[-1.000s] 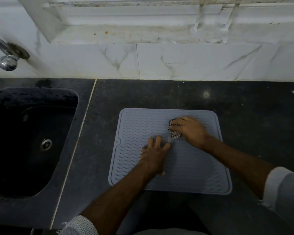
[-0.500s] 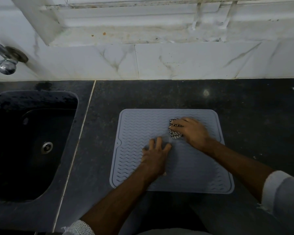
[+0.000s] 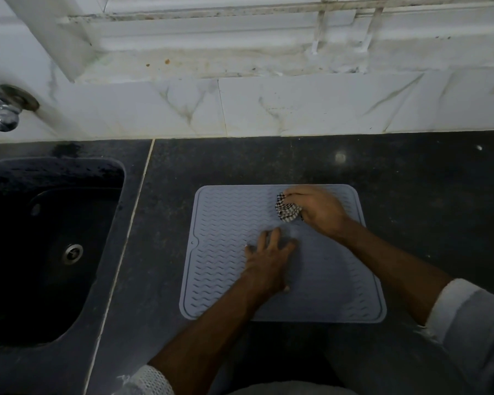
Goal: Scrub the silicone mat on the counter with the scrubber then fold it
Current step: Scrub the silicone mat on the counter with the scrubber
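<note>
A grey silicone mat with wavy ridges lies flat on the dark counter. My right hand is closed around a black-and-white checkered scrubber, pressing it on the mat near its far edge, right of the middle. Most of the scrubber is hidden under my fingers. My left hand lies palm down near the mat's middle, fingers spread, holding nothing.
A dark sink with a metal drain is set into the counter at the left. A chrome tap sticks out of the white marble wall above it. The counter's front edge runs just below the mat.
My right hand has slid the scrubber a little farther away, towards the mat's far edge. My left hand stays pressed near the mat's middle.
</note>
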### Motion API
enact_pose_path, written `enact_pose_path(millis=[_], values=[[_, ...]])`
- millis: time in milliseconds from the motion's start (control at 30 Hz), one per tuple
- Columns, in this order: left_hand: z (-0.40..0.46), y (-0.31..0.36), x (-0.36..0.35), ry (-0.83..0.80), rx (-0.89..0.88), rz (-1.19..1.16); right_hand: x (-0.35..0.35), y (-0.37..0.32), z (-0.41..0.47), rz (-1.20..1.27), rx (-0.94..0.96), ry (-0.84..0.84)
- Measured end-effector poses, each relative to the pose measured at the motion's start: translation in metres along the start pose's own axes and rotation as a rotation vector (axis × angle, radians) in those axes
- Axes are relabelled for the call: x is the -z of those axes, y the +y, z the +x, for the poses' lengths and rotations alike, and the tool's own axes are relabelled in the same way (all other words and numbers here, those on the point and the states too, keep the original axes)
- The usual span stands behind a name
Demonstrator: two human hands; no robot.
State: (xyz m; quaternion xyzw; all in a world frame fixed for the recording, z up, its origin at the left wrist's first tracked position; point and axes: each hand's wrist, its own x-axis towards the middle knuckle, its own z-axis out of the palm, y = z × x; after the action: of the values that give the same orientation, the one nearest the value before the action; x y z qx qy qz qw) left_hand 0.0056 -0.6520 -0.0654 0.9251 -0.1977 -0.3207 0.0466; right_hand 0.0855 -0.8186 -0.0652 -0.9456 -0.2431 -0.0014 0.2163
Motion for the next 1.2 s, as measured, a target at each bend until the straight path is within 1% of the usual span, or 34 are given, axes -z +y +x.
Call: enact_pose_path(millis=[133, 200, 333, 433, 467, 500, 567, 600, 700, 733, 833, 933, 1033, 1133, 1200], values=[[0.003, -0.001, -0.001, -0.017, 0.002, -0.008, -0.017, -0.009, -0.001, -0.081, 0.061, -0.077], [0.003, -0.002, -0.002, -0.016, 0.002, 0.002, -0.015, -0.001, -0.011, -0.103, 0.024, -0.117], [0.002, -0.005, -0.005, 0.014, -0.009, -0.004, 0.010, 0.027, -0.032, -0.165, -0.028, -0.117], [0.001, -0.003, -0.003, 0.006, -0.007, -0.005, 0.020, 0.029, -0.026, -0.186, -0.063, -0.190], [0.001, -0.002, -0.002, 0.003, -0.007, -0.005, 0.020, 0.025, -0.021, -0.159, -0.082, -0.181], [0.001, -0.002, -0.001, -0.001, -0.005, -0.005, 0.018, 0.020, -0.016, -0.120, -0.085, -0.138], [0.001, -0.001, 0.002, -0.019, 0.001, 0.000, 0.008, 0.007, -0.006, -0.090, -0.039, -0.039], [0.002, -0.001, 0.002, -0.027, 0.003, 0.005, 0.001, 0.000, -0.001, -0.104, -0.017, -0.044], [0.001, 0.001, 0.002, -0.034, 0.008, 0.011, -0.018, -0.007, 0.004, -0.163, 0.029, -0.171], [0.001, 0.000, 0.001, -0.031, 0.008, 0.013, -0.020, -0.002, -0.001, -0.167, 0.029, -0.189], [0.000, -0.001, 0.000, -0.011, -0.001, 0.007, -0.009, 0.022, -0.028, -0.170, 0.015, -0.163], [-0.001, -0.001, 0.000, -0.001, -0.003, 0.003, 0.005, 0.037, -0.041, -0.210, 0.025, -0.174], [-0.002, 0.001, 0.002, -0.017, 0.003, 0.011, 0.010, 0.027, -0.027, -0.249, 0.010, -0.155], [-0.001, 0.002, 0.004, -0.038, 0.010, 0.013, 0.003, 0.004, -0.009, -0.158, -0.009, -0.058], [0.000, 0.003, 0.005, -0.048, 0.015, 0.014, -0.007, -0.010, -0.001, -0.170, 0.022, -0.104]])
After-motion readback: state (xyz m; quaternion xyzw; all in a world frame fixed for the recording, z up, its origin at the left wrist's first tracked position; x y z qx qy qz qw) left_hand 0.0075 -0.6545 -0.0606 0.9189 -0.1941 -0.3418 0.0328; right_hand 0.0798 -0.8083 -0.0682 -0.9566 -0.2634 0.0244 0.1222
